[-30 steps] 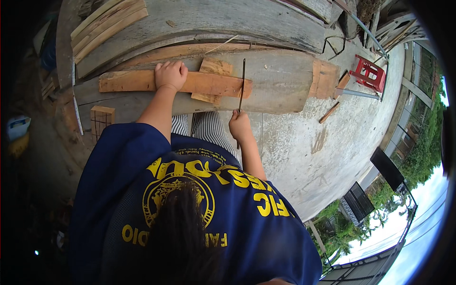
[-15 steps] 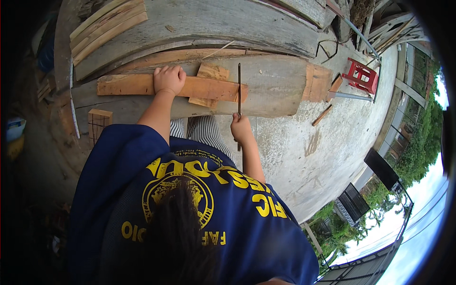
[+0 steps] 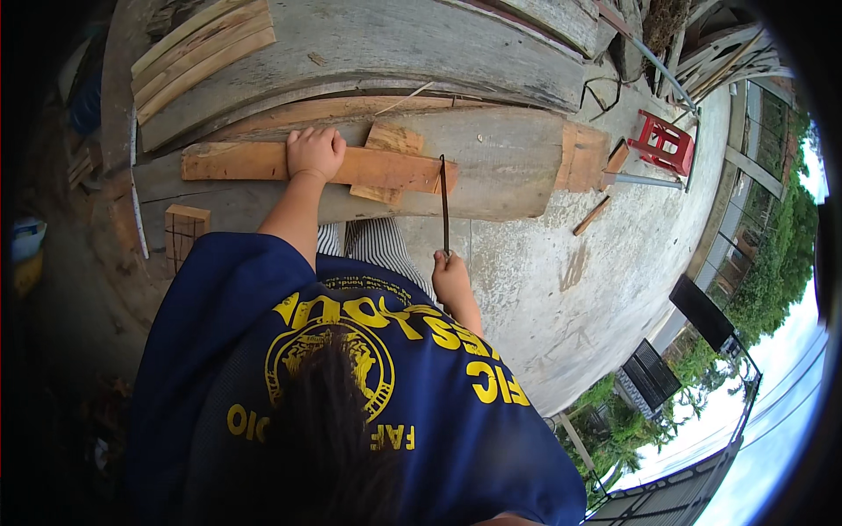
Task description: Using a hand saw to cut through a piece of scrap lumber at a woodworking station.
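Note:
A reddish-brown wooden board [image 3: 232,161] lies lengthwise from left to right. My left hand [image 3: 316,152] is closed over its middle, the fingers curled round the far edge. Beneath the board a shorter wood block [image 3: 394,138] sits crosswise. My right hand [image 3: 452,277] is wrapped around the near end of a thin handsaw [image 3: 445,208], whose narrow dark blade crosses the board close to its right end. The saw's handle is mostly hidden in my fist. Under all this is a broad grey plank [image 3: 509,167].
Several stacked wood strips [image 3: 206,54] lie at the far left. A marked wood block [image 3: 187,230] stands near my left arm. To the right are a red plastic stool [image 3: 663,143], a metal pipe [image 3: 645,181] and a wood offcut [image 3: 593,216] on the concrete floor.
My right hand has drawn the saw toward me, so its far tip now rests at the board instead of reaching well beyond it. The left hand stays in place on the board.

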Tool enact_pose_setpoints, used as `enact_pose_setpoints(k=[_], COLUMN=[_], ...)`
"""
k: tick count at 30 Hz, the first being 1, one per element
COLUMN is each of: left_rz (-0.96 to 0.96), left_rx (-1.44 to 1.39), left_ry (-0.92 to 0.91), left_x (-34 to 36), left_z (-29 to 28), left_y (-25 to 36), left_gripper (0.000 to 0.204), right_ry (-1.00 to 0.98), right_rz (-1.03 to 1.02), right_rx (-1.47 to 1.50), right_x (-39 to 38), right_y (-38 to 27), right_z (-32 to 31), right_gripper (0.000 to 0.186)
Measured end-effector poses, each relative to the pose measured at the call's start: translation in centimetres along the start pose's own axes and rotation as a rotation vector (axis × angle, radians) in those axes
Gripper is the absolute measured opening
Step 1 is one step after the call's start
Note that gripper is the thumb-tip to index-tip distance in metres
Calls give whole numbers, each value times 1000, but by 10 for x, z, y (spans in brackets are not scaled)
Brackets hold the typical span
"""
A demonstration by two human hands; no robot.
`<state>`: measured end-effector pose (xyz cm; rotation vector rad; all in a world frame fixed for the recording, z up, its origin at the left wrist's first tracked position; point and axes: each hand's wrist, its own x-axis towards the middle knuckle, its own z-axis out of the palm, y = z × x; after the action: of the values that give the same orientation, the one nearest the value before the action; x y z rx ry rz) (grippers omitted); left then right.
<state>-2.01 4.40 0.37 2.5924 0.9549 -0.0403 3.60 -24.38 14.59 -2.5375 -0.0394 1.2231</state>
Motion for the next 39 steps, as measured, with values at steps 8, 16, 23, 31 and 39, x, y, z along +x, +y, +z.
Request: enact_pose_setpoints(k=[8, 16, 23, 31, 39], left_rz=[9, -11, 5, 7, 1], left_rx=[-22, -20, -32, -36, -22], left_ry=[-8, -6, -20, -18, -26], left_x=[2, -4, 2, -1, 1], left_z=[-7, -6, -12, -8, -5], left_y=[7, -3, 6, -1, 0], left_gripper=[21, 20, 20, 20, 20], right_ry=[19, 56, 70, -37, 78], right_rz=[35, -43, -40, 3, -23], right_rx=[125, -96, 95, 4, -35], right_x=[121, 73, 120, 105, 58], right_y=[-58, -21, -42, -34, -11], right_z=[3, 14, 10, 23, 20], right_gripper=[32, 34, 30, 39, 35])
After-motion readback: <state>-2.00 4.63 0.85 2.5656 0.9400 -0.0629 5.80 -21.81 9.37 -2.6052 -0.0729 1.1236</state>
